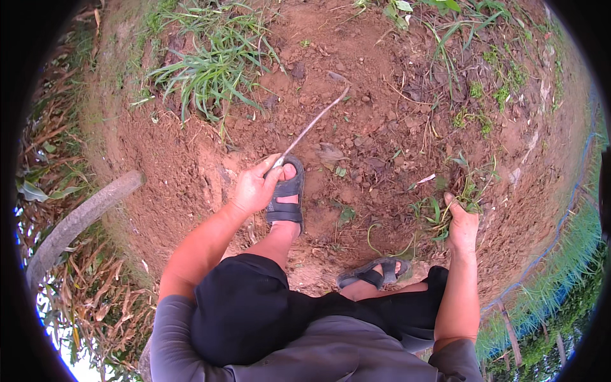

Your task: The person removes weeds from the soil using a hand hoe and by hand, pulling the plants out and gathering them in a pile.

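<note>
My left hand (258, 185) is wrapped around the grip of a hand weeding tool (312, 123), just above my sandalled foot. Its thin metal shaft slants forward to a bent end with a small dark blade on the loose reddish soil (367, 117). Off to the right, my right hand (463, 227) grips a bunch of green weeds (470, 193). Soil and dry bits hang among their stems, and more leaves dangle beside the thumb. The palm hides part of the bunch.
A thick grass clump (210, 76) grows ahead on the left. Dead leaves (329, 153) litter the ground between my sandals (286, 203). A curved grey trunk or pole (86, 219) rises at left, near dried stalks (102, 305). Along the right runs a blue line (549, 253) beside netting.
</note>
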The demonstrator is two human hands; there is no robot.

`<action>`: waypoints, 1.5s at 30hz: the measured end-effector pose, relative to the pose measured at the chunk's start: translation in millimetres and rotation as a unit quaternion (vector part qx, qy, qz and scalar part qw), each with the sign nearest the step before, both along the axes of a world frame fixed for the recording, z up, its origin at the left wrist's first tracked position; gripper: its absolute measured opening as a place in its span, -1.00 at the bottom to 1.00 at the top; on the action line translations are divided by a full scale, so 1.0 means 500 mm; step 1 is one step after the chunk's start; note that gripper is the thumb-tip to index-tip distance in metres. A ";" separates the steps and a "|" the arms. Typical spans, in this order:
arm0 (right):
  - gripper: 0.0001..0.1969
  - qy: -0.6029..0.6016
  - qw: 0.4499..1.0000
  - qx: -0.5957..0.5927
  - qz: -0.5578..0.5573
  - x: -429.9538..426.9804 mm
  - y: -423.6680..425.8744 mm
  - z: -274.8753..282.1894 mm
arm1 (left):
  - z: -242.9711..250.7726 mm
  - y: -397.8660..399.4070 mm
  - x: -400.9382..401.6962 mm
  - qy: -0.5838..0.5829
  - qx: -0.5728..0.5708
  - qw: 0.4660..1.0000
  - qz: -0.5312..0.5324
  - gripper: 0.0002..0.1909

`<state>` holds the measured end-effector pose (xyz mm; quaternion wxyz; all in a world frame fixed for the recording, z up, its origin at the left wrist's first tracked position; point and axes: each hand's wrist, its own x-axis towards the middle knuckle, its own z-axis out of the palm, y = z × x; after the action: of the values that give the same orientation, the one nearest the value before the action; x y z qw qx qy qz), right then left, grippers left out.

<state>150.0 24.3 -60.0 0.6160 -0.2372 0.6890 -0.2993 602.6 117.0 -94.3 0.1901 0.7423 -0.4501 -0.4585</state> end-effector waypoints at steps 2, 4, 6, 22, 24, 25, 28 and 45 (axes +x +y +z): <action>-0.63 0.008 1.000 -0.009 -0.005 -0.019 0.011 0.002 | 0.019 0.025 -0.001 -0.036 0.022 0.999 -0.027 -0.61; -0.63 0.012 0.999 -0.027 -0.015 -0.026 -0.001 0.015 | 0.039 0.015 -0.006 -0.021 0.039 0.999 -0.021 -0.62; -0.63 0.000 0.999 -0.027 -0.035 -0.011 -0.018 0.037 | 0.049 0.000 -0.008 -0.070 0.038 0.996 -0.047 -0.62; -0.70 0.003 0.998 -0.007 0.057 0.063 -0.012 0.045 | 0.047 -0.023 -0.063 -0.020 0.019 1.000 0.015 -0.62; -0.70 0.006 0.998 -0.010 0.062 0.067 -0.006 0.045 | 0.035 -0.017 -0.074 0.014 0.028 0.999 0.027 -0.61; -0.70 0.009 0.997 -0.015 0.069 0.070 -0.005 0.047 | 0.029 -0.008 -0.071 0.047 0.034 0.997 0.041 -0.59; -0.71 -0.001 0.999 0.009 0.049 0.064 -0.009 0.048 | 0.010 0.050 -0.044 -0.001 0.036 0.999 -0.036 -0.60; -0.66 0.025 0.999 -0.012 0.020 0.030 -0.006 0.086 | 0.067 -0.109 0.014 -0.043 -0.070 0.996 -0.028 -0.61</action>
<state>165.2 21.2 -17.0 0.6013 -0.2657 0.6960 -0.2889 609.5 62.7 -60.7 0.2088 0.7333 -0.5094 -0.3989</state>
